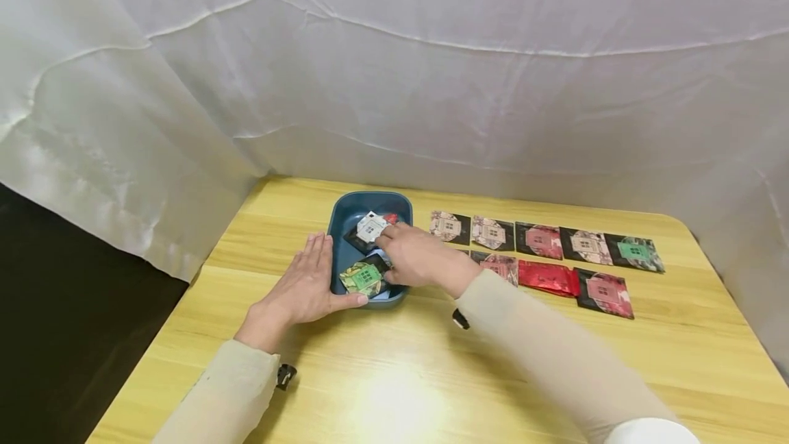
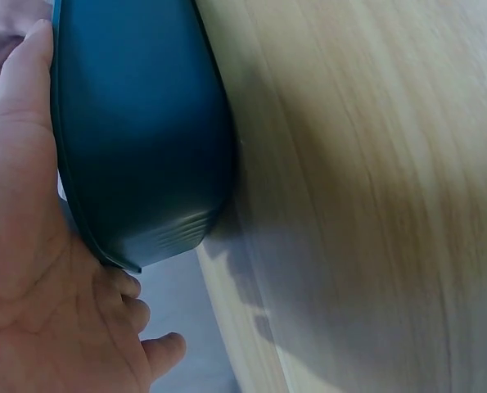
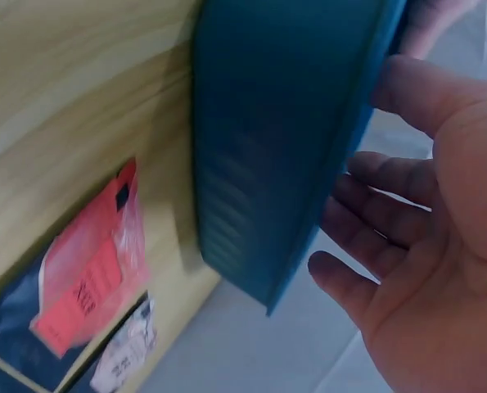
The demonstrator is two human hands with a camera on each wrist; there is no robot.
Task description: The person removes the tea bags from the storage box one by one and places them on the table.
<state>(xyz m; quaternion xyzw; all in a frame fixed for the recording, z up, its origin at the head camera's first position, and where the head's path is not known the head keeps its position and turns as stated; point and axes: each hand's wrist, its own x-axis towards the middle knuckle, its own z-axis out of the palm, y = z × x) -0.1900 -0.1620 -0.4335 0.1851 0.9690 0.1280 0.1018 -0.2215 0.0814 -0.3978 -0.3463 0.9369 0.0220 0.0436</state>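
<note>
One blue tray (image 1: 345, 214) sits near the bench's (image 1: 394, 375) far left edge, holding at least three packets. Nine more lie in two rows to its right. The left hand (image 1: 305, 286) presses flat against the tray's left wall, fingers straight. The right hand (image 1: 416, 255) reaches into the tray, fingers relaxed, touching a white packet (image 1: 371, 226).

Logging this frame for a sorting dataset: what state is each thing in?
Blue tub: upright on the table, packets inside.
Left hand: flat against the tub's left side.
Right hand: over the tub, fingers at a white packet; grip unclear.
Green packet: lying in the tub.
Sorted packets: flat in two rows on the table.
</note>
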